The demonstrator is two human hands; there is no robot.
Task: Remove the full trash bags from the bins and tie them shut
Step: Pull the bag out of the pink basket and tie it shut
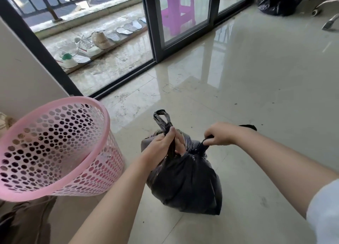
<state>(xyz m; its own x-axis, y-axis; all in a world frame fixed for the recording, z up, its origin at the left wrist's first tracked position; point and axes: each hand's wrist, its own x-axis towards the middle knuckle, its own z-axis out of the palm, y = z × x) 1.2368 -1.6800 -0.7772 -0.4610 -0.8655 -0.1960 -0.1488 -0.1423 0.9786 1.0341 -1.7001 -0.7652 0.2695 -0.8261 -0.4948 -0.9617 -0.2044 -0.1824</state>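
- I am standing on a glossy pale tiled floor (256, 97) that mirrors the daylight from the glass sliding door (183, 23) ahead.
- Closest to me, below my left forearm, brown cloth (27, 223) lies low at the bottom left; what it is I cannot tell.
- Directly under my hands sits the black trash bag (185, 181), full and standing on the floor, out of any bin.
- My left hand (161, 146) is curled round one twisted handle of the bag, and its loop (162, 119) sticks up above my fist.
- My right hand (220, 134) pinches the other handle between thumb and fingers, pulling it out to the right; a white sleeve (324, 212) covers that upper arm.
- Left of my left hand, the pink perforated bin (55, 148) is tilted with its mouth toward me, no bag inside, just beside the black bag but apart from it.
- Beyond my hands and to the left, past the door track, white sneakers (88, 45) and grey insoles (128, 28) lie in a row on the balcony floor.
- Farther ahead, a purple stool (177, 10) shows through the glass.
- Far beyond my right hand, another black bag (278, 1) rests by the door, with chair legs (328, 21) to its right.
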